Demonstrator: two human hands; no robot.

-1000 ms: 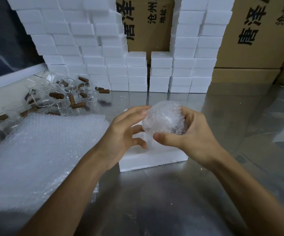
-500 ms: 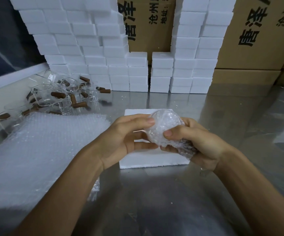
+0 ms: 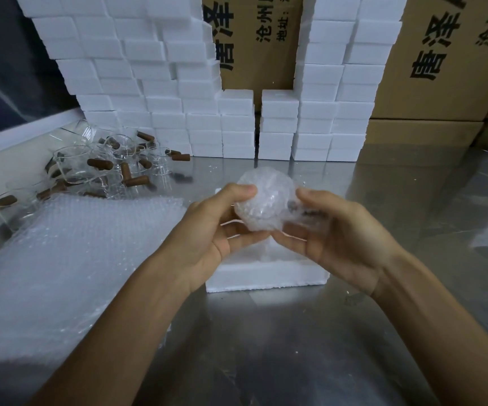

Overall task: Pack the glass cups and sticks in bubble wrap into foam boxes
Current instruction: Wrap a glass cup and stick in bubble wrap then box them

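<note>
Bubble-wrapped cup bundle [image 3: 262,205] sits pinched in both grips, left hand [image 3: 222,227] at nine o'clock, right hand [image 3: 335,232] at three, above the foam box [image 3: 266,276]; tuck loose ends before lowering, I'd say.

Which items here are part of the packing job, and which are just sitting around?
In the job:
- bubble-wrapped bundle, held by left hand and right hand
- open foam box under the hands
- bubble wrap sheets
- glass cups with brown sticks

Lying about:
- stacked foam boxes
- cardboard cartons
- metal table
</note>
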